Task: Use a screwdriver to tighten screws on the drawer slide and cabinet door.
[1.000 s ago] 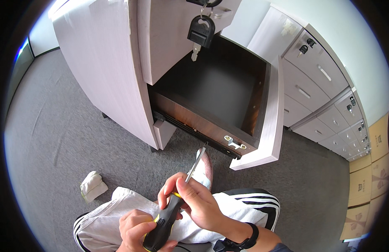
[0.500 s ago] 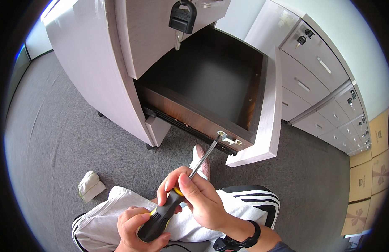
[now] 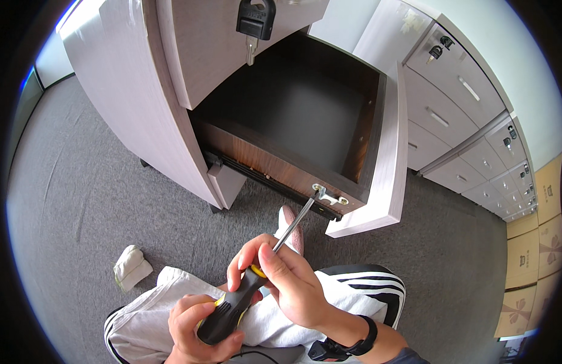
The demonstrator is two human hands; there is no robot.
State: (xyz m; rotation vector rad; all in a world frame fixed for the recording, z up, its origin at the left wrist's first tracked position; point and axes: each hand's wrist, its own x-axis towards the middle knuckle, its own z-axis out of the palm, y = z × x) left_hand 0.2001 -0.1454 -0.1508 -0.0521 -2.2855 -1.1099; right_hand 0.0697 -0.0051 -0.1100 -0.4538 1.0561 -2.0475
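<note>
A black-and-yellow screwdriver (image 3: 227, 311) slants up from my lap toward the side of a pulled-out drawer (image 3: 281, 159). My left hand (image 3: 196, 332) wraps the butt of its handle. Around the front of the handle and the start of the shaft closes my right hand (image 3: 288, 282), thumb along the metal. The tip meets the left screw of a small metal bracket (image 3: 329, 196) on the drawer's dark wooden side; a second screw sits at the bracket's right end. Below runs a black slide rail (image 3: 263, 180).
A key (image 3: 255, 24) hangs from the upper drawer's lock. The pale cabinet body (image 3: 126, 79) rises at left. A white crumpled cloth (image 3: 132, 267) lies on the grey carpet. More drawer cabinets (image 3: 441, 109) line the right wall, with cardboard boxes (image 3: 523, 261) beyond. My foot (image 3: 290, 227) is under the drawer.
The view has shifted slightly, so the drawer and key sit a little higher and further left. Both hands keep their hold on the screwdriver, its tip still at the bracket's left screw.
</note>
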